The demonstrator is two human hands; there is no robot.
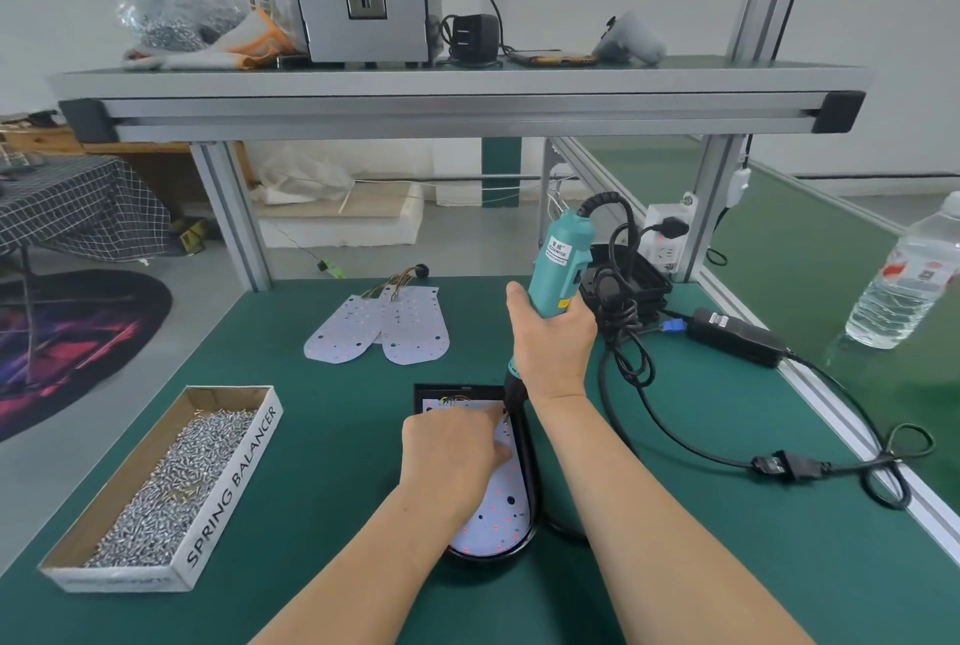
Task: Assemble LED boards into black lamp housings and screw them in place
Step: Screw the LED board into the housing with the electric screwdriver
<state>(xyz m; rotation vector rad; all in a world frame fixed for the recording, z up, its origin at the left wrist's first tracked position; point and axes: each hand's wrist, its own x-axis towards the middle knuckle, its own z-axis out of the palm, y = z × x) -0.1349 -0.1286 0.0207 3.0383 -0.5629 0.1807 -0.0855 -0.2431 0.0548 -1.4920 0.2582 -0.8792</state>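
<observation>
Directly under the left hand point(449, 457), grip unclear, LED board point(493, 514) in black housing point(532, 483); right hand point(550, 337) clenched around screwdriver point(563, 254).

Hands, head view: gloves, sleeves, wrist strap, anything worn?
Nothing worn that shows. The left hand and right hand are bare, with no gloves. Both forearms are bare down to the frame's bottom edge: no sleeves, watch or wrist strap. No ring shows on the visible fingers.
</observation>
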